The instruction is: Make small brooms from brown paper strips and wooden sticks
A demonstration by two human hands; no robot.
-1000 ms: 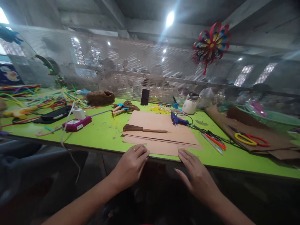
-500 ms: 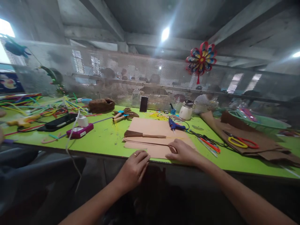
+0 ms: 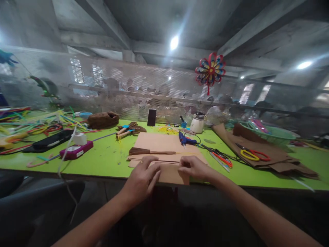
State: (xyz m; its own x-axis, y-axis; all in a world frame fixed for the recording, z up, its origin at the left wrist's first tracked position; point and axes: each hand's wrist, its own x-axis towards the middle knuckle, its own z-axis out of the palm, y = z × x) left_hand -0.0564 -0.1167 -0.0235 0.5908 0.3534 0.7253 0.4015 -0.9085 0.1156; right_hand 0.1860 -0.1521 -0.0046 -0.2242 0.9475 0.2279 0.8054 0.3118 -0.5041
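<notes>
A sheet of light brown paper (image 3: 154,138) lies at the table's front edge. On it rests a brown paper brush-like piece (image 3: 140,151), fringed at its left end with a long narrow handle. Thin brown paper strips lie just in front of it. My left hand (image 3: 144,175) lies over the left part of a smaller piece of brown paper (image 3: 169,174), fingers bent and a little apart. My right hand (image 3: 192,168) has its fingers curled in a pinch at that piece's right side; its fingertips are partly hidden. The paper's near corner juts past the table edge.
A blue glue gun (image 3: 187,140) lies behind my right hand. Scissors (image 3: 252,155) rest on brown paper sheets at the right, near a green basket (image 3: 272,132). Left are a purple power strip (image 3: 77,151) with a white cable, and several coloured strips. A phone (image 3: 151,117) stands behind.
My left hand has moved up onto the paper. My right hand has left the thin strip and closed at the smaller paper's side; that paper now reaches past the table edge. The view has shifted right.
</notes>
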